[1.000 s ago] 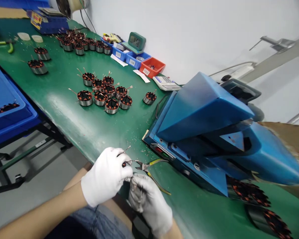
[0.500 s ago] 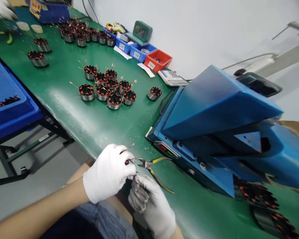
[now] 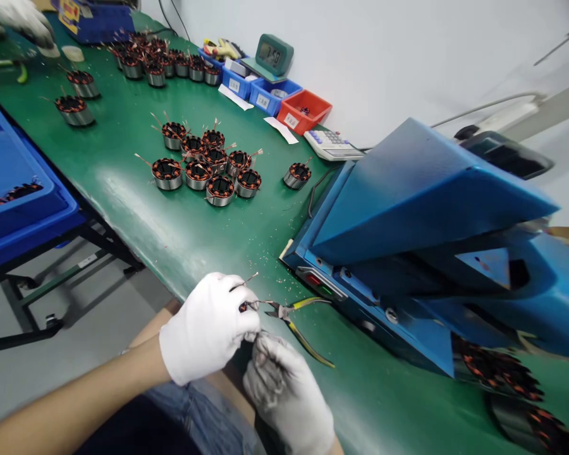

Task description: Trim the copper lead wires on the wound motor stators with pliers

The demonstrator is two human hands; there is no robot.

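Observation:
My left hand [image 3: 207, 327], in a white glove, is closed around a small stator with copper windings [image 3: 243, 307] at the near edge of the green table; thin wire ends stick out past its fingers. My right hand [image 3: 284, 388], in a smudged white glove, sits just below it, fingertips pinching at the stator's wires. Yellow-handled cutters [image 3: 294, 316] lie on the table right beside both hands, touched by neither.
A big blue machine [image 3: 422, 234] fills the right side, with dark stators [image 3: 497, 373] below it. A cluster of stators [image 3: 206, 167] sits mid-table, more at the back [image 3: 161, 63]. Blue and red bins [image 3: 284, 104], a clock, a calculator [image 3: 332, 144], a blue crate [image 3: 14, 189]. Another person's gloved hand [image 3: 19, 19] at top left.
My hands stay together on the stator with only slight finger shifts. The view has tilted a little, and another person's gloved hand has come into sight at the top left.

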